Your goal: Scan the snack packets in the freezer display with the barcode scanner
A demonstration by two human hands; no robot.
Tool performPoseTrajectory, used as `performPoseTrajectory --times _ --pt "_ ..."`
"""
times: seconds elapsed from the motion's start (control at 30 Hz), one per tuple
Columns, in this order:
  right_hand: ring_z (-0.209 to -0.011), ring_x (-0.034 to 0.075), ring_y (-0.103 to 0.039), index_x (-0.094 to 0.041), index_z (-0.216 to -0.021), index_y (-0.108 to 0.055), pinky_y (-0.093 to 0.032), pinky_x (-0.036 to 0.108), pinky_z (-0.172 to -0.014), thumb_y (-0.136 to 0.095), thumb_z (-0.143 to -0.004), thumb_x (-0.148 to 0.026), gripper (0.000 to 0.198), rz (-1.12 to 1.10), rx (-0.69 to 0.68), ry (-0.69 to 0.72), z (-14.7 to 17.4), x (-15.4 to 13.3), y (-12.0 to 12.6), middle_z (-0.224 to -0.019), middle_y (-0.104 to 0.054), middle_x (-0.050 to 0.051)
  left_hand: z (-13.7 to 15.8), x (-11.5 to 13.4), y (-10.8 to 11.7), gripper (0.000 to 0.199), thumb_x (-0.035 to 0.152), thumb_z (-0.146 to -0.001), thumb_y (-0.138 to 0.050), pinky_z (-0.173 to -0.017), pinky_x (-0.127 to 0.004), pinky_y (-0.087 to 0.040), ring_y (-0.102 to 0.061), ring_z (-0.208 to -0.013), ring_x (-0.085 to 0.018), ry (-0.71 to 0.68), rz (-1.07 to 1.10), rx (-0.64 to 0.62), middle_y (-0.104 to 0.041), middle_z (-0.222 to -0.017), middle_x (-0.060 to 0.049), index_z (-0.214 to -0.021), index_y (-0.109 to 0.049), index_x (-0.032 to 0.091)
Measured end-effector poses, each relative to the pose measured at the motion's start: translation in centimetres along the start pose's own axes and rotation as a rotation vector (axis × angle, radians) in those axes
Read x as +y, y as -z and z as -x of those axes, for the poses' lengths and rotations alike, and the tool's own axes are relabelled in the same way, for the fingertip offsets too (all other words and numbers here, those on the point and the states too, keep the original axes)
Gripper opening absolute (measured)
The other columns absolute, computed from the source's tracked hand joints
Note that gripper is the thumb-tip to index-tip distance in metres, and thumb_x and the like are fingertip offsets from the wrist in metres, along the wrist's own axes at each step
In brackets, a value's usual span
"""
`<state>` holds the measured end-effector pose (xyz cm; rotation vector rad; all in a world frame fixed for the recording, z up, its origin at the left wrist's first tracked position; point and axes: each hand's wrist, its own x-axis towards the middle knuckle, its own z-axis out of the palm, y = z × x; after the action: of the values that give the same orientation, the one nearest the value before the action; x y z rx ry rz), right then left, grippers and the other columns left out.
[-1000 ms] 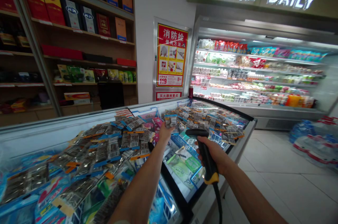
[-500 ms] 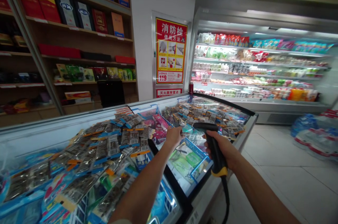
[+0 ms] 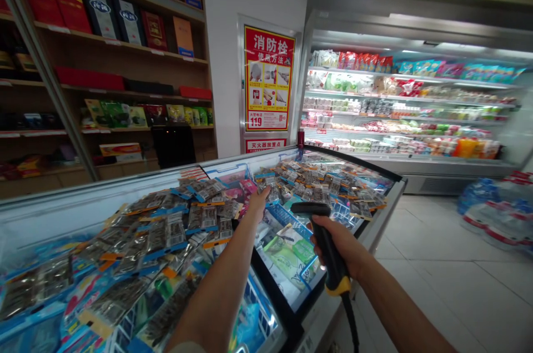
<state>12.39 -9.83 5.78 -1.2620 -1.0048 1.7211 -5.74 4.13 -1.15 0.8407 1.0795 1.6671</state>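
- Scanner: handheld and matt black, with a broad, rounded head set across a thick handle; a yellow collar rings the handle's lower end, from which a black cable hangs. It is held above the front right part of the freezer, tilted, its head toward the freezer's middle.
- Right hand: fingers clamped around the scanner's handle, the thumb lying high, just below the head.
- Left hand: stretched over the freezer's middle, the thumb against a packet; the other fingers are largely hidden, and whether they are clamped on it cannot be told.
- The packet: small, glossy, with dark contents and a blue upper strip; its print is too small to read.
- Left heap: similar packets spread in overlapping layers over the freezer's left part, shiny and see-through, edged in blue or orange, several bearing pale barcode panels.
- Right heap: more such packets, strewn over the freezer's far right part.
- Basket: blue and perforated, at the freezer's middle, with green bags nearer the freezer's front edge.
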Motion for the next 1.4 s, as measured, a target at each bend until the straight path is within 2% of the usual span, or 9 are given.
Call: performPoseTrajectory --times 0.13,0.27,0.63,0.9,1.2,1.4 --pt "-0.034 0.007 -0.045 -0.017 -0.070 -0.050 -0.036 0.018 -0.031 -0.050 -0.071 -0.039 0.022 -0.016 0.005 0.033 0.3 -0.7 -0.4 -0.047 -0.048 -0.005 0.5 0.8 -0.2 0.018 0.024 -0.065 -0.060 -0.071 -0.030 -0.044 -0.059 -0.076 -0.016 0.077 0.076 0.006 -0.065 -0.079 -0.006 -0.081 -0.059 0.015" --pt "-0.034 0.007 -0.044 -0.016 -0.068 -0.050 -0.035 0.019 -0.030 -0.049 -0.072 -0.037 0.021 -0.014 -0.034 0.047 0.6 -1.2 -0.6 -0.046 -0.048 -0.005 0.6 0.9 -0.2 0.019 0.024 -0.065 -0.059 -0.070 -0.030 -0.045 -0.059 -0.075 -0.016 0.095 0.088 -0.031 -0.065 -0.077 -0.006 -0.081 -0.059 0.014" --pt "-0.034 0.006 -0.044 -0.016 -0.069 -0.050 -0.034 0.017 -0.030 -0.049 -0.072 -0.037 0.022 -0.012 -0.054 -0.029 1.3 -1.3 -0.9 -0.048 -0.048 -0.004 0.4 0.9 -0.2 0.011 0.021 -0.066 -0.057 -0.067 -0.028 -0.045 -0.059 -0.069 -0.016 0.141 0.063 -0.075 -0.064 -0.070 -0.005 -0.073 -0.059 0.013" --pt "-0.035 0.007 -0.043 -0.016 -0.074 -0.050 -0.034 0.018 -0.032 -0.050 -0.071 -0.039 0.023 -0.043 -0.087 -0.053 1.3 -2.0 -0.7 -0.049 -0.048 -0.004 0.9 1.4 -0.2 0.015 0.023 -0.065 -0.059 -0.070 -0.029 -0.044 -0.059 -0.071 -0.016 0.158 0.056 -0.064 -0.065 -0.074 -0.005 -0.077 -0.059 0.014" --pt "-0.033 0.006 -0.043 -0.017 -0.069 -0.049 -0.032 0.017 -0.030 -0.049 -0.072 -0.037 0.020 -0.027 -0.062 -0.008 2.2 -2.4 -1.7 -0.047 -0.047 -0.005 0.6 0.9 -0.1 0.025 0.030 -0.065 -0.061 -0.072 -0.031 -0.044 -0.059 -0.079 -0.018 0.162 0.015 -0.034 -0.064 -0.087 -0.007 -0.085 -0.060 0.014" --pt "-0.033 0.006 -0.043 -0.017 -0.069 -0.049 -0.033 0.017 -0.030 -0.048 -0.073 -0.038 0.021 -0.049 -0.056 -0.032 3.1 -2.7 -2.3 -0.047 -0.047 -0.005 0.1 0.3 0.0 0.035 0.040 -0.065 -0.059 -0.080 -0.033 -0.041 -0.056 -0.092 -0.020 0.102 0.003 -0.053 -0.061 -0.100 -0.008 -0.090 -0.059 0.015"
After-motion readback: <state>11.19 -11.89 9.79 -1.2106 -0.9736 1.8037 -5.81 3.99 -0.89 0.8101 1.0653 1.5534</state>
